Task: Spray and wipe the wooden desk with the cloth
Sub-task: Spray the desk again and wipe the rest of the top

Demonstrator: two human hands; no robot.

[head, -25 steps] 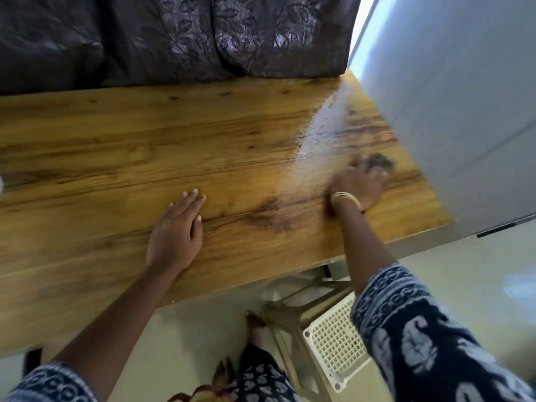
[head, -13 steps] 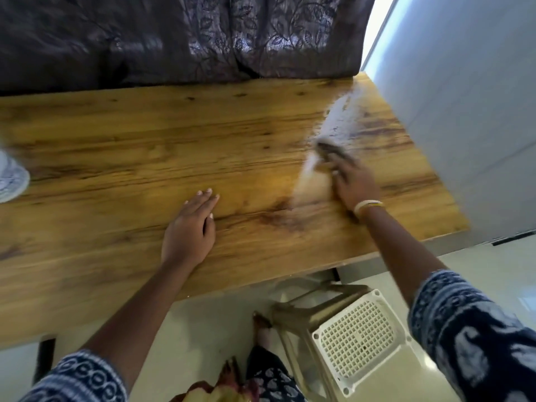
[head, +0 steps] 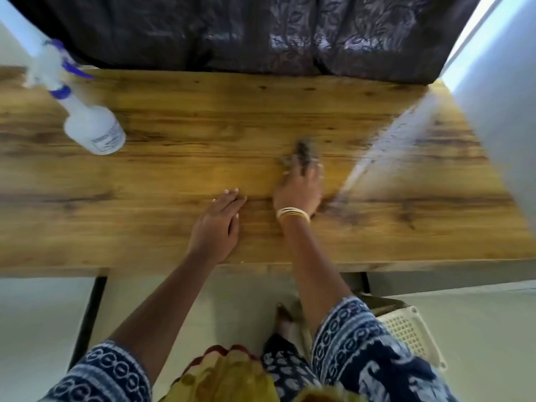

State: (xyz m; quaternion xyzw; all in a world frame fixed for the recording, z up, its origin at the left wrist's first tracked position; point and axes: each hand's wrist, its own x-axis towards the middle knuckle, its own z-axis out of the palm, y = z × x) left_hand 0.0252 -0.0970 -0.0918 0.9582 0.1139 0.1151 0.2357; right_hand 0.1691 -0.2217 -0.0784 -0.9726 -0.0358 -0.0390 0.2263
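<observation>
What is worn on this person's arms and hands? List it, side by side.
Left hand: bare, no jewellery, light-coloured nails; the forearm is uncovered up to a navy sleeve printed with white rings. Right hand: blurred, with stacked gold and pale bangles at the wrist; the right sleeve is the same navy fabric, with white bands and larger motifs.

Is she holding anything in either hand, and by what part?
The right hand presses a dark cloth onto the desk; only its far edge shows past the fingers. The left hand rests flat, holding nothing.
</observation>
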